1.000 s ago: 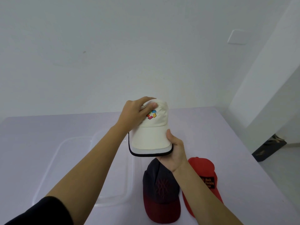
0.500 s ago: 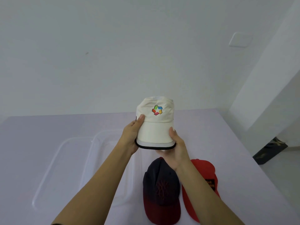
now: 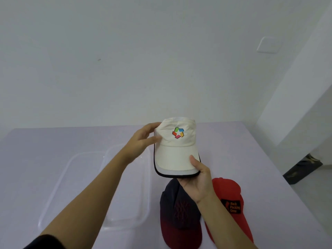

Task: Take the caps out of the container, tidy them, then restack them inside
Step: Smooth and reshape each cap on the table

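Clearly, my right hand (image 3: 195, 180) pinched the white cap (image 3: 175, 156) by its brim (thumb on top), my left hand (image 3: 142, 141) lightly gripping its crown.

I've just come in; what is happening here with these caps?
A person holds a white cap with a colourful logo above the table. The right hand pinches its brim, thumb on top, while the left hand holds the side of its crown. A dark cap with a maroon brim and a red cap lie side by side on the table below. The clear plastic container sits to their left, no cap visible inside.
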Tool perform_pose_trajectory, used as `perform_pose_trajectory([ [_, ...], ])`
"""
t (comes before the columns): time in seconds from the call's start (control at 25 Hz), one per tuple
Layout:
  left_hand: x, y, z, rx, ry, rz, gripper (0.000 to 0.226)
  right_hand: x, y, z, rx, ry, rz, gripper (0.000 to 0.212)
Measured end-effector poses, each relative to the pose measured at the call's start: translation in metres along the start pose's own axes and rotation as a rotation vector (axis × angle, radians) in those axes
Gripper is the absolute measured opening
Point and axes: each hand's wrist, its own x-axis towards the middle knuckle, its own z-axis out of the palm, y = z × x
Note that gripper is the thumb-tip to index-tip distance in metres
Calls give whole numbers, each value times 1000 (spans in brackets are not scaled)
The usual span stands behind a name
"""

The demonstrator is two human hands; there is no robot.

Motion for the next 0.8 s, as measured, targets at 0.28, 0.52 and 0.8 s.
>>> perform_pose_trajectory([
  [0.28, 7, 21, -22, 39, -65, -20, 37, -9, 3, 4, -11, 45, 7, 64],
  [0.52, 9, 28, -18, -20, -86, -16, 5, -16, 1, 10, -4, 54, 2, 42],
  [0.8, 10, 36, -10, 196, -73, 50, 28, -17, 0, 11, 8, 88, -17, 42],
])
